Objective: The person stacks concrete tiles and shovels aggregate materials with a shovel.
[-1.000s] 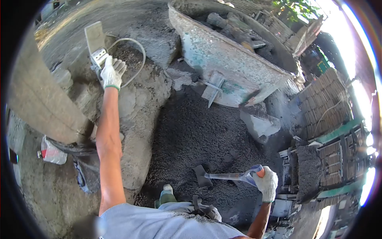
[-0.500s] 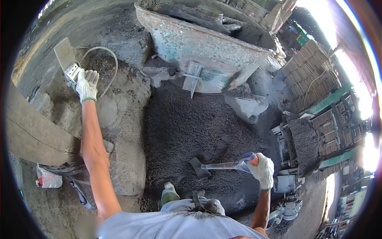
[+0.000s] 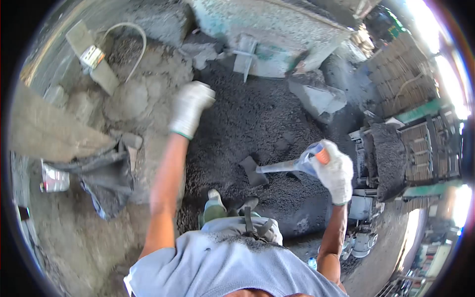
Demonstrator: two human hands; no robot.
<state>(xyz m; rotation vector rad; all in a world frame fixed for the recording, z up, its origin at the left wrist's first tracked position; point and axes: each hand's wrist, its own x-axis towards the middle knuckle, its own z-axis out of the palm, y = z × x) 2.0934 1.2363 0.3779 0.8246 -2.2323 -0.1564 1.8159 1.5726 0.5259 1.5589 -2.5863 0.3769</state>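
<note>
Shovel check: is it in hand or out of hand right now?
In hand: the gloved right hand is closed around the orange grip of the shovel.

Shovel (image 3: 283,167) in right hand (image 3: 337,173), gravel (image 3: 247,114) before trough (image 3: 282,29)

Grips the shovel (image 3: 284,167) by its handle with the gloved right hand (image 3: 336,173), blade pointing left over the dark granular material (image 3: 257,119) (whether touching it, hard to tell). Holds the left hand (image 3: 192,106), gloved and blurred, near the border between that material and the stony ledge (image 3: 131,101) on the left, well apart from the small white box (image 3: 92,57) farther off. Faces a weathered metal trough (image 3: 287,34) on the far side.
</note>
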